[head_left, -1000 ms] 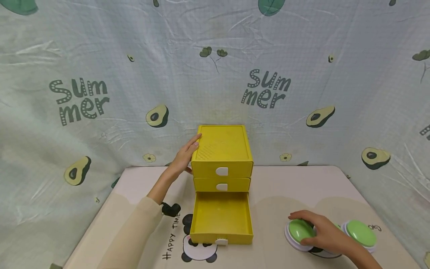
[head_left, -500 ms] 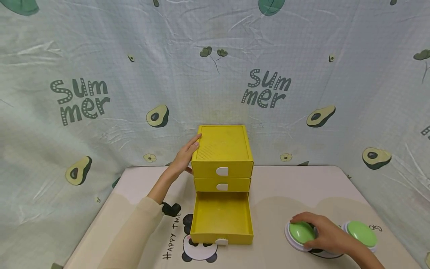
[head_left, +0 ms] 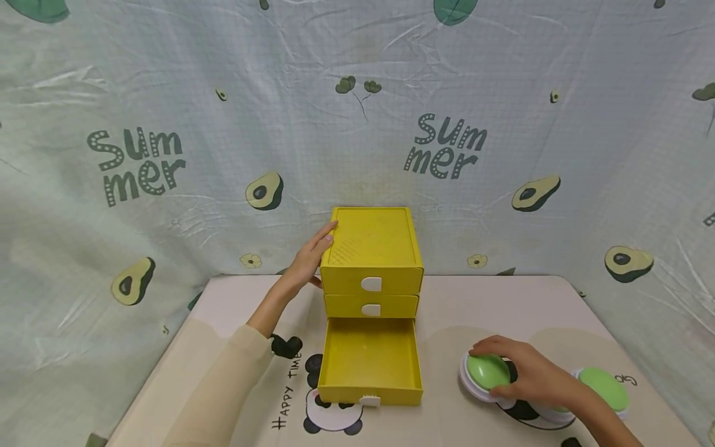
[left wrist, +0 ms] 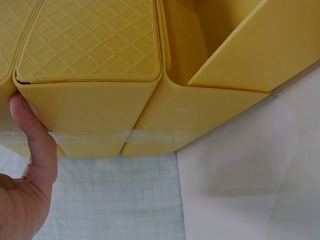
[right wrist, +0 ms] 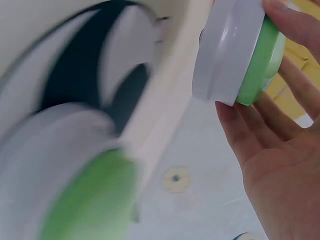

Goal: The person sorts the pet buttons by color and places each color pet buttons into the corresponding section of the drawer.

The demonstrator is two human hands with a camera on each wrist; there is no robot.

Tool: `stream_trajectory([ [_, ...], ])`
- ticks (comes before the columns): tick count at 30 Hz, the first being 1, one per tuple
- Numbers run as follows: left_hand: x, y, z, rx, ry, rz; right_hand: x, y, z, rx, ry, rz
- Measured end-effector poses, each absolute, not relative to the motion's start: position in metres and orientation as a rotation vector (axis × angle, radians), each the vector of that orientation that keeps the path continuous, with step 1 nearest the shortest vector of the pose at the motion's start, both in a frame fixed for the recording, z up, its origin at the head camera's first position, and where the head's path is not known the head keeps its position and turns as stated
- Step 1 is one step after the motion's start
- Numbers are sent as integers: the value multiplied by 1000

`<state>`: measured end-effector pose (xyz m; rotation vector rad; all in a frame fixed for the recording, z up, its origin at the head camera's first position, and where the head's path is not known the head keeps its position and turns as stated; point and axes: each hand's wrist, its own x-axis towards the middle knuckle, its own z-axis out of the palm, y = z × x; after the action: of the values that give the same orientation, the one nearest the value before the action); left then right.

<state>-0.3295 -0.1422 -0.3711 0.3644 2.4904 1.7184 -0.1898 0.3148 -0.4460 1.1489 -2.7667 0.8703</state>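
Note:
A yellow three-drawer desktop organizer (head_left: pixel 374 239) stands at the back middle of the table. Its bottom drawer (head_left: pixel 343 396) is pulled out toward me; the upper two drawers are in. My left hand (head_left: pixel 304 261) rests against the organizer's left side, fingers extended along the top edge. In the left wrist view its thumb (left wrist: pixel 37 132) lies along the side wall. My right hand (head_left: pixel 530 371) grips a round push button (head_left: pixel 488 371) with a green dome and white base, fingers and thumb around its rim. In the right wrist view this button (right wrist: pixel 240 55) is tilted and raised off the table.
Another green button (head_left: pixel 603 388) sits at the right of the table. One more white-based button (head_left: pixel 553 417) is partly hidden under my right forearm. A panda print (head_left: pixel 333 419) marks the tabletop before the drawer. A patterned cloth (head_left: pixel 441 217) hangs behind.
The right hand has tightened on the green button and moved it slightly left and away from me. The left hand and organizer keep their places; the head view has shifted a little.

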Motion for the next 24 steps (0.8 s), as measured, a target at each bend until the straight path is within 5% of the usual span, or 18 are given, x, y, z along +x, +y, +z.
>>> stream_trajectory([
  [13, -331, -142, -373, 359, 2493, 1706, -206, 238, -404, 1242, -2782, 940],
  [24, -330, -142, -371, 357, 2483, 1733, -230, 165, -406, 1429, -2801, 1075],
])
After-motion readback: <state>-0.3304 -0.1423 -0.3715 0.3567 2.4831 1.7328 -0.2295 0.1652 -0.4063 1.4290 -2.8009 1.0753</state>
